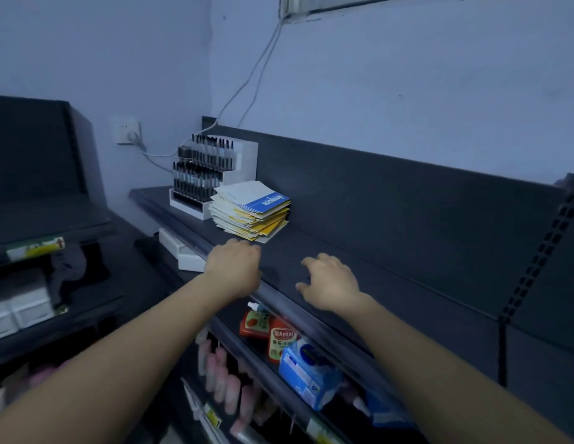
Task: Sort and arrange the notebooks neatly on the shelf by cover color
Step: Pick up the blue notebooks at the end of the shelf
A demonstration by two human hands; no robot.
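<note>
My left hand curls its fingers out of sight, grip unreadable; my right hand rests loose, empty, on the shelf.

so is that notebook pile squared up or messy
Messy: the stack of yellow and blue paper notebooks lies fanned, edges out of line, on the dark metal shelf.

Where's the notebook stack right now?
Head view: the stack lies on the top shelf, left of centre, just right of the pen display and just beyond the left hand.
</note>
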